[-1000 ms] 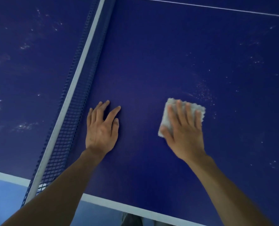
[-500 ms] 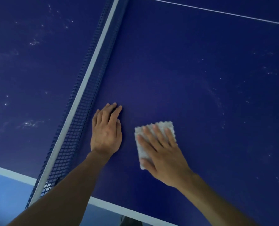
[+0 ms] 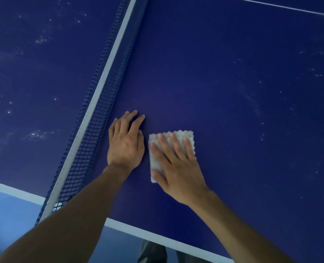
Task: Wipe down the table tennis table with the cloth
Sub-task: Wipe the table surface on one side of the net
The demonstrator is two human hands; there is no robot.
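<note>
The dark blue table tennis table (image 3: pixel 233 95) fills the view, with pale dust specks on both halves. A white folded cloth (image 3: pixel 155 158) lies flat on the right half, near the table's front edge. My right hand (image 3: pixel 178 166) presses it down with spread, straight fingers. My left hand (image 3: pixel 126 143) rests flat on the table just left of the cloth, its thumb almost touching the cloth's left edge. The cloth's lower right part is hidden under my right hand.
The blue net (image 3: pixel 100 114) with its white top band runs diagonally just left of my left hand. A white line (image 3: pixel 157 234) marks the near table edge; blue floor (image 3: pixel 9 215) lies below it. A thin white centre line (image 3: pixel 280 5) crosses the top right.
My right hand has slid the cloth left and toward me, from well right of my left hand to right beside it. My left hand has stayed put.
</note>
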